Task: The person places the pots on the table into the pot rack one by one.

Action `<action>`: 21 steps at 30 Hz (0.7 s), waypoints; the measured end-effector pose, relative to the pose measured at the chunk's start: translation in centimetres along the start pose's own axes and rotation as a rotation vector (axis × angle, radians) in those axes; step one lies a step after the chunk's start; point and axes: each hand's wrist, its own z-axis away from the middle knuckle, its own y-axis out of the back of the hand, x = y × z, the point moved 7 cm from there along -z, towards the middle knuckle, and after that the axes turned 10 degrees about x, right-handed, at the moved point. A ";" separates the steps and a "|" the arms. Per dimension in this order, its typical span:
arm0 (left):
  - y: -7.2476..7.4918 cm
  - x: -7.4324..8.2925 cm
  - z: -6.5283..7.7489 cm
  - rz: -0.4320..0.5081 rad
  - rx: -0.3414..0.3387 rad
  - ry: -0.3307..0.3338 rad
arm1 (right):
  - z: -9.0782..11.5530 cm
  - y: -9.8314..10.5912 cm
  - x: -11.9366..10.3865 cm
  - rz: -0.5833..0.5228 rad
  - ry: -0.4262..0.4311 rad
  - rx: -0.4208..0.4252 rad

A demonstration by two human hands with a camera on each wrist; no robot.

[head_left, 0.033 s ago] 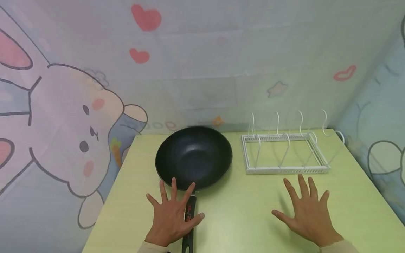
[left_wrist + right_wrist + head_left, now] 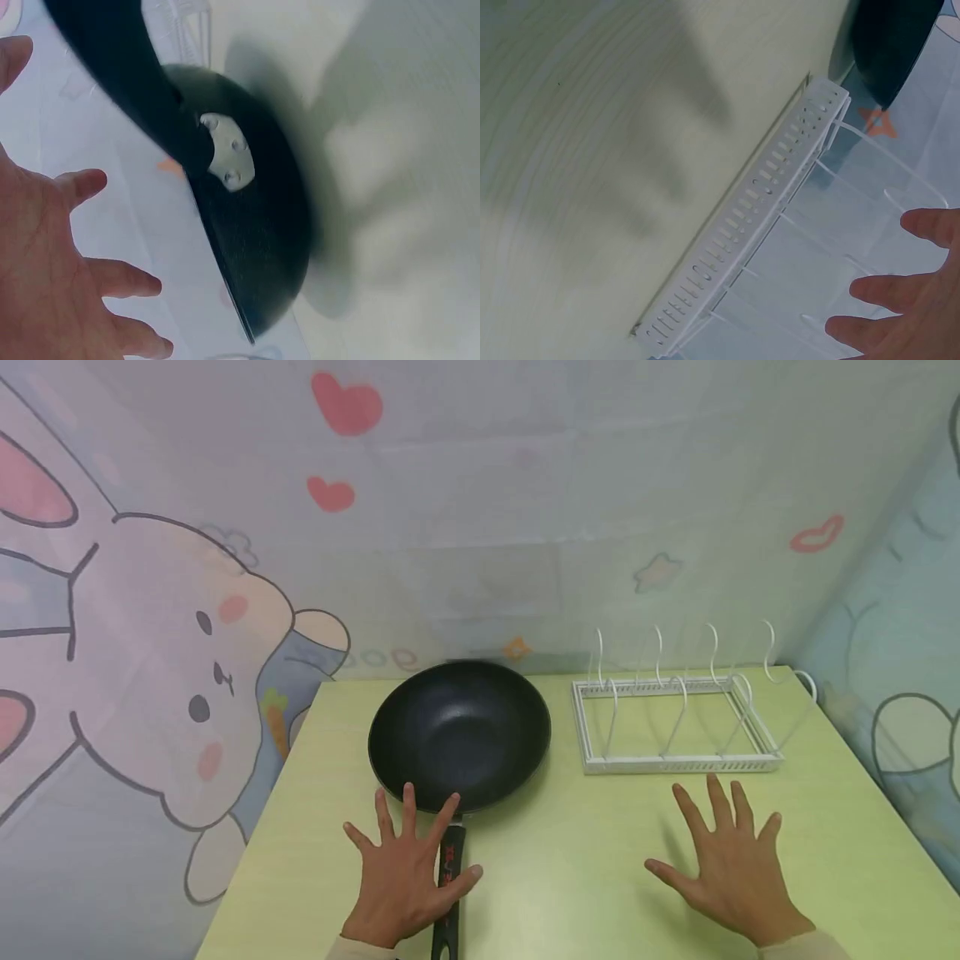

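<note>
A black wok (image 2: 459, 735) rests on the table, its long black handle (image 2: 447, 935) pointing toward me. My left hand (image 2: 401, 881) hovers over that handle with fingers spread, holding nothing. In the left wrist view the handle joins the wok's side at a riveted metal bracket (image 2: 236, 161), apart from the palm. On the right, my right hand (image 2: 735, 872) is spread above the table, in front of a white rack (image 2: 678, 765). Thin curved wire dividers rise from the rack's slotted base (image 2: 739, 225). The right fingers overlap the wires in the right wrist view.
The light yellow-green table (image 2: 562, 860) ends at a pale cloth backdrop (image 2: 465, 527) printed with hearts and a large cartoon rabbit (image 2: 172, 668). More printed cloth (image 2: 900, 610) hangs along the right side. A stretch of table separates the wok from the rack.
My left hand has shifted very slightly to the left. The right hand, wok and rack stay where they were.
</note>
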 end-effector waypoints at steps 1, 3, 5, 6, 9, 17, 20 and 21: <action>0.1 -0.2 0.1 0.009 0.004 0.012 | 0.1 0.0 0.0 -0.001 -0.002 -0.002; 0.3 -0.7 0.5 0.036 0.013 0.041 | 0.2 0.1 -0.1 -0.005 -0.006 -0.004; 0.5 -1.8 1.2 0.086 0.023 0.114 | 0.3 0.2 -0.3 -0.010 -0.013 -0.009; 0.6 -2.4 1.6 0.122 0.026 0.160 | 0.4 0.2 -0.3 -0.014 -0.017 -0.011; 0.1 -4.1 3.0 0.256 0.015 0.304 | 0.4 0.3 -0.7 -0.021 -0.022 -0.017; -3.3 -4.0 4.0 0.828 -0.035 0.436 | 0.1 0.6 -1.6 -0.033 -0.007 -0.010; -4.2 -3.1 3.6 0.990 -0.039 0.426 | 0.0 0.6 -2.1 -0.044 -0.006 -0.013; -4.4 -2.8 3.5 1.032 -0.043 0.423 | -0.1 0.5 -2.2 -0.048 -0.007 -0.016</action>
